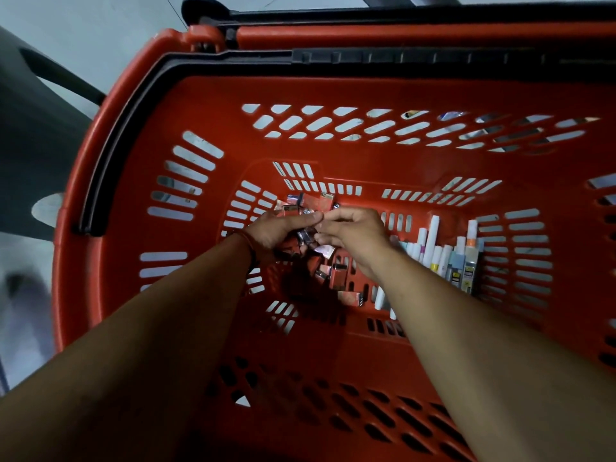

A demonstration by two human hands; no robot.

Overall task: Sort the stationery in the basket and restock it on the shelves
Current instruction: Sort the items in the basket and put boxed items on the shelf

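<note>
Your left hand (283,230) is low in the basket (333,95), its fingers curled round a clutch of small packets (307,234), silver and red, which show in the gap under your thumb. Your right hand (355,235) meets it from the other side, fingertips bent in against your left thumb tip. Whether those fingertips pinch one of the packets or only touch them cannot be told, since the knuckles hide the spot.

More of the same small packets lie loose on the basket floor around and under both hands, some beyond your fingers toward the far wall, some below your right wrist. One red packet past your fingertips bears a pale strip with dark figures on it (324,195), too small and blurred to read.

To the right on the same floor lies a row of markers (436,248), mostly white-bodied, side by side and pointing toward the far wall. One has an orange band, and a few near the right end carry yellow and black labels (467,273) whose print cannot be made out.

An orange thread (247,240) circles your left wrist. The basket is red plastic with slotted walls, and its black handle (116,145) lies folded along the left and far rim. Pale floor (100,35) shows outside it.
</note>
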